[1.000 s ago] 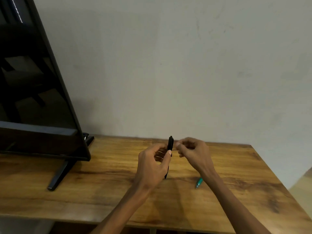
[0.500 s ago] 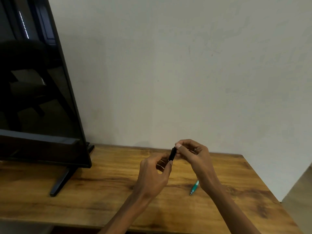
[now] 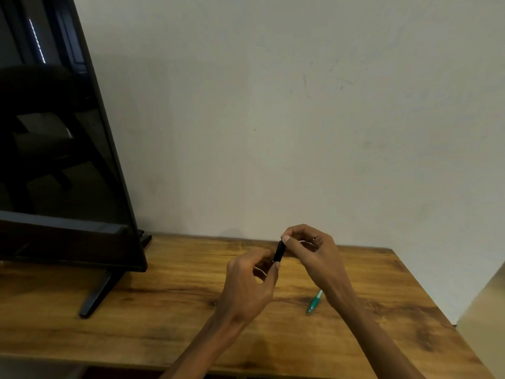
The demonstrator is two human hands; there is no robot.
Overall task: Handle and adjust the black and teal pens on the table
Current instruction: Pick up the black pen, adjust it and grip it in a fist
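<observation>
The black pen (image 3: 279, 251) stands nearly upright above the wooden table (image 3: 164, 310), held between both hands. My left hand (image 3: 250, 285) grips its lower part, which the fingers hide. My right hand (image 3: 313, 255) pinches the pen's top end with thumb and fingers. The teal pen (image 3: 314, 301) lies on the table to the right, its far end hidden under my right wrist.
A large black TV screen (image 3: 54, 146) stands at the left on a slanted black foot (image 3: 98, 292). A plain wall rises behind the table. The table's right edge (image 3: 426, 296) drops off to the floor.
The pen has tilted slightly and my right hand has closed its pinch on the top end. The camera has shifted, so the hands sit lower and further right in view.
</observation>
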